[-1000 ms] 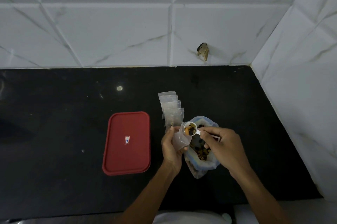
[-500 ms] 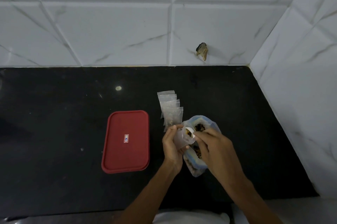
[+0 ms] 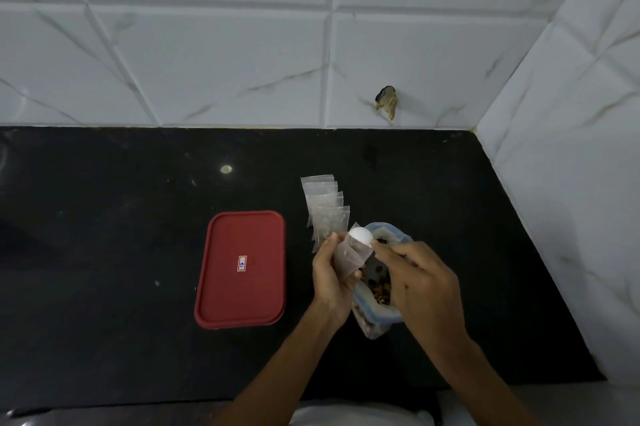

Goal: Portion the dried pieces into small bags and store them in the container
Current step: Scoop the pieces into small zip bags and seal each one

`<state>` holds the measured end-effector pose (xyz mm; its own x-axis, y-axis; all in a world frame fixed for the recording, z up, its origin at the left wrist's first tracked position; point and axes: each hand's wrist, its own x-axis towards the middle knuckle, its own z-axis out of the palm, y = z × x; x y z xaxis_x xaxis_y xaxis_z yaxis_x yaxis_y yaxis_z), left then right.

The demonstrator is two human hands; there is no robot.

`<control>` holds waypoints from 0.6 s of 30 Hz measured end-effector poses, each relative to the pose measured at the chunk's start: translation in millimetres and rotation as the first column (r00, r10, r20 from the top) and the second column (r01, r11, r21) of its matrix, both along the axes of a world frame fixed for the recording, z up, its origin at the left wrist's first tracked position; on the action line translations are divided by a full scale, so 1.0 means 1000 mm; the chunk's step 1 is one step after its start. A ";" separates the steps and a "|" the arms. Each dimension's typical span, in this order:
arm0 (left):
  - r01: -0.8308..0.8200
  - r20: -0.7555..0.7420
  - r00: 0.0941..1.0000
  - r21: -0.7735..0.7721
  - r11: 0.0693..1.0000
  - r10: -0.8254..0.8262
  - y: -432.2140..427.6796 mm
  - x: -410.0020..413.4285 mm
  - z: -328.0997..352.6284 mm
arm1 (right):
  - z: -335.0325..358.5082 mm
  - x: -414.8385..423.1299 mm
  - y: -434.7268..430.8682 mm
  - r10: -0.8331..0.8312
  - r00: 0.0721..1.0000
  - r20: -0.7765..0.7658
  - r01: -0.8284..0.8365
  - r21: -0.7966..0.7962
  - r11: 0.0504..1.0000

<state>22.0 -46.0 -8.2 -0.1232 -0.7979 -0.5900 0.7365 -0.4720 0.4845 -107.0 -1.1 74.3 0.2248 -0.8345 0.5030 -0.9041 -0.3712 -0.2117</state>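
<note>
Four stacked bags (image 3: 322, 203), one held bag (image 3: 349, 257), one scoop (image 3: 360, 235), one red container (image 3: 239, 294)

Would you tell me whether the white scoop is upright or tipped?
Tipped: the scoop shows its rounded white underside, mouth down over the small bag.

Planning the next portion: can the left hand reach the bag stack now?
Probably not yet: the stack lies just beyond the left hand, nothing between, but that hand grips a small bag.
</note>
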 end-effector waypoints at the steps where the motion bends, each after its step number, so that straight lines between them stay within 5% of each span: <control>1: 0.006 0.000 1.000 -0.002 1.000 -0.006 0.000 0.000 0.001 | 0.000 0.001 -0.001 -0.045 0.993 0.105 0.041 0.035 0.999; 4: 0.008 -0.011 1.000 -0.006 1.000 -0.008 0.000 0.002 0.002 | 0.006 0.000 -0.003 -0.176 0.874 0.453 0.118 0.153 0.981; 6: -0.006 -0.023 1.000 0.011 1.000 0.006 -0.001 0.005 -0.001 | 0.005 -0.008 -0.006 -0.231 0.841 0.489 0.148 0.203 0.968; 14: -0.004 0.044 0.999 0.010 1.000 0.004 0.010 0.011 -0.016 | -0.029 -0.031 0.005 -0.157 0.978 -0.140 0.208 0.535 0.819; 18: 0.002 0.103 0.995 0.042 0.999 -0.006 0.021 0.005 -0.019 | -0.040 -0.025 0.010 -0.177 0.958 -0.227 0.272 0.515 0.813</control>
<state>26.9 -25.2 -27.3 -0.0633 -0.7720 -0.6324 0.6819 -0.4961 0.5374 -132.3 9.2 34.5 0.0348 -0.9973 -0.0645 -0.9866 -0.0240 -0.1611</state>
